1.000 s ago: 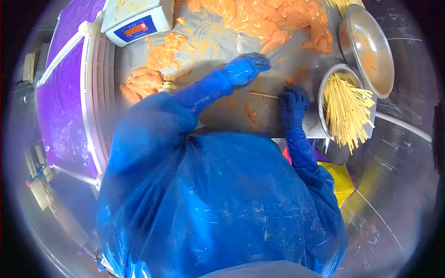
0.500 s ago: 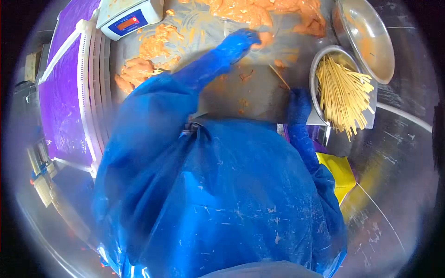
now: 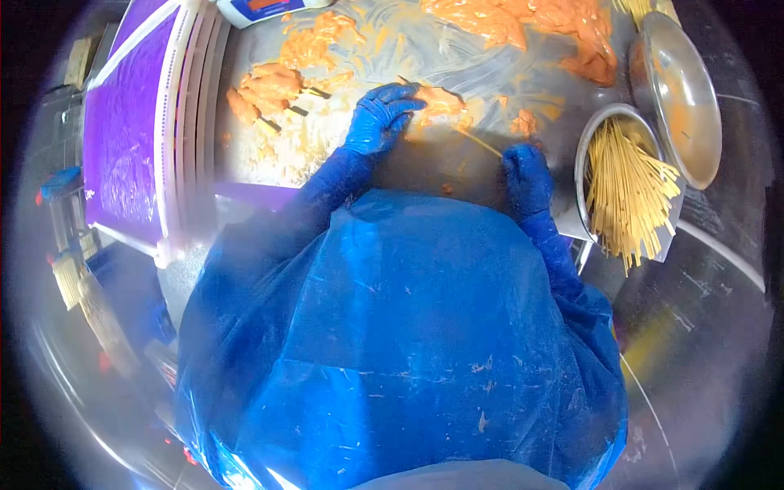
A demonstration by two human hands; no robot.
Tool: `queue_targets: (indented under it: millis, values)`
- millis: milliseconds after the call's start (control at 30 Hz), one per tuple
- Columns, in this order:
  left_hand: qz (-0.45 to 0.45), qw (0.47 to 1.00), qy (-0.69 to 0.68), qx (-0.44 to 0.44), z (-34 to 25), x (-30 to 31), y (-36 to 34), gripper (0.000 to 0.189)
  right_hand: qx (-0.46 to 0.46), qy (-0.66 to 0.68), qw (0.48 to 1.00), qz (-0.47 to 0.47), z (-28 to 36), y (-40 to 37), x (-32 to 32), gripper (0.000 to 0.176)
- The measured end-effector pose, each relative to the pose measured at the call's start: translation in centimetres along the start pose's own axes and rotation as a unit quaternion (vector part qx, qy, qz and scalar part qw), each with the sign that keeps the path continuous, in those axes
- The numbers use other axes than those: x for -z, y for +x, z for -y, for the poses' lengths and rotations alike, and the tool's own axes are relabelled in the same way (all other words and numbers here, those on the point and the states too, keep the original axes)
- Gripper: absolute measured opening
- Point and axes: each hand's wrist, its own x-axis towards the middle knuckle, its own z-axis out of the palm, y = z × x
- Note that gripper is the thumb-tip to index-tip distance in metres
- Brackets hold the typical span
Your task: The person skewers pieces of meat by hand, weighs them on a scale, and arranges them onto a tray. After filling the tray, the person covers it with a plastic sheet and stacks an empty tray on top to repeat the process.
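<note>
My left hand, in a blue glove, has its fingers closed on the left end of a piece of orange marinated meat on the metal table. In my right hand, also gloved in blue, is a thin wooden skewer. It points up and left, and its far tip meets the lower right edge of the meat. A small meat scrap lies just above the right hand. Left of my left hand rest several meat pieces on skewers.
A metal bowl of loose skewers stands at the right, beside a larger steel bowl. More marinated meat lies at the back. Stacked trays with purple film stand at the left. A scale shows at the top edge.
My left hand has drawn the meat piece toward me, near the skewer. My right hand's skewer now meets the meat. The whole view has shifted, and the scale is mostly cut off.
</note>
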Motion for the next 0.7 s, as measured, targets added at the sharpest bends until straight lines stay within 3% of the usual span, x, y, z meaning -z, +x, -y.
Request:
queue_targets:
  millis: [33, 100, 133, 300, 633, 700]
  values:
    - [-0.024, 0.998, -0.047, 0.025, 0.0, 0.2, 0.0, 0.029, 0.005, -0.001, 1.000, 0.004, -0.2, 0.4, 0.1, 0.009]
    - [-0.069, 0.997, -0.018, 0.042, -0.4, 0.2, 0.1, 0.028, -0.137, 0.061, 0.986, -0.073, -0.9, 0.9, 0.6, 0.010]
    - [-0.112, 0.992, 0.012, 0.054, -1.0, 0.4, 0.7, 0.026, -0.136, 0.061, 0.986, -0.070, -0.5, 1.1, 0.8, 0.010]
    - [-0.030, 0.999, -0.012, 0.003, -1.6, -3.3, 2.4, 0.021, -0.024, 0.099, 0.993, -0.057, 1.4, 2.7, 1.2, 0.017]
    - [-0.026, 0.998, 0.036, 0.043, -2.3, -3.5, 3.4, 0.022, -0.056, 0.145, 0.987, -0.028, 1.1, 3.1, 1.6, 0.016]
    - [-0.038, 0.998, 0.019, 0.042, -2.2, -3.6, 3.6, 0.025, -0.007, 0.067, 0.997, -0.030, 0.1, 2.9, 1.2, 0.017]
